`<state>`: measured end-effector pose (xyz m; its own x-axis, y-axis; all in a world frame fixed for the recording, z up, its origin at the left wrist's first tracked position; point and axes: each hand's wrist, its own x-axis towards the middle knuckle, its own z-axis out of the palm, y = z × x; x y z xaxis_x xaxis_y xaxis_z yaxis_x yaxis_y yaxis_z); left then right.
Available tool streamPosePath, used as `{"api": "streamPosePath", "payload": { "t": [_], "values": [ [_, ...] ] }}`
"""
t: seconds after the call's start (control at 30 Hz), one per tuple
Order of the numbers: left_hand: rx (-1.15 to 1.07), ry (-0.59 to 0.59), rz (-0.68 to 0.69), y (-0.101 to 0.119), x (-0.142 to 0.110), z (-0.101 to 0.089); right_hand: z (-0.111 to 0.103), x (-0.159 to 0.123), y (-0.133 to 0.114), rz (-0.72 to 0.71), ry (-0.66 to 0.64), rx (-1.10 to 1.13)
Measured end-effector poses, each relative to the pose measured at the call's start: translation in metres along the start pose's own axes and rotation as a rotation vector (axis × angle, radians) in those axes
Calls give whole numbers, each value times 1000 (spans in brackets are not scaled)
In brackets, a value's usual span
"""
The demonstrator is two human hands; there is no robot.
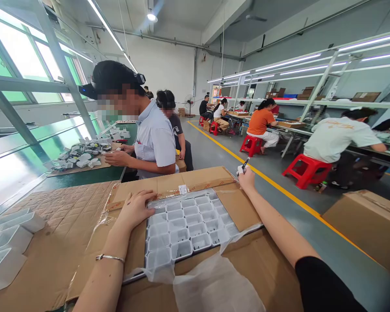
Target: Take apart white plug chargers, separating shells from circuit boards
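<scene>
Cardboard box (169,184) stands open in front of the person, top flaps folded out, packed with rows of white plastic cups (176,224); several near ones show small dark bits or marks at the bottom, too small to identify. Translucent film (214,281) veils some cups and drapes over the near edge, hiding part of the contents. The left hand (138,210) lies at the box's far left corner, fingers bent and thumb by the cups; whether it grips anything cannot be told. The right hand (246,178), at the far right corner, is closed around a dark pen-like tool (245,164), tip up. More white containers (11,242) sit on a cardboard sheet (52,260) at left. Beyond, a co-worker (156,138) bends over a heap of small parts (81,154) on a green bench (84,175).
</scene>
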<state>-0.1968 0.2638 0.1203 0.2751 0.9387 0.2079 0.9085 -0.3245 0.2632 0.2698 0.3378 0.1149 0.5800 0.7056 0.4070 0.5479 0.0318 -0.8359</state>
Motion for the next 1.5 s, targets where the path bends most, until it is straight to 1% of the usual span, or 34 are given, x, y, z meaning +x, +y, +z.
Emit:
{"api": "streamPosePath", "payload": {
  "t": [0.13,0.23,0.4,0.53,0.7,0.87,1.03,1.17,1.37,1.5],
  "values": [
    [17,14,34,2,1,1,-6,-3,-6,114,63,21],
    [50,29,42,4,2,3,-7,-3,-8,191,79,38],
    [109,61,48,8,3,5,-6,0,-4,262,68,64],
    [143,80,85,11,3,6,-5,3,0,314,72,85],
    [165,120,105,14,0,8,-2,8,8,366,69,158],
    [186,160,100,15,-1,11,2,10,14,403,53,278],
    [210,185,99,16,-2,12,3,9,12,443,29,352],
    [213,192,111,16,-2,11,3,11,12,488,3,370],
    [202,225,96,16,-1,14,2,14,17,603,-61,369],
    [197,245,95,17,-1,15,3,14,19,616,-93,372]
  ]
}}
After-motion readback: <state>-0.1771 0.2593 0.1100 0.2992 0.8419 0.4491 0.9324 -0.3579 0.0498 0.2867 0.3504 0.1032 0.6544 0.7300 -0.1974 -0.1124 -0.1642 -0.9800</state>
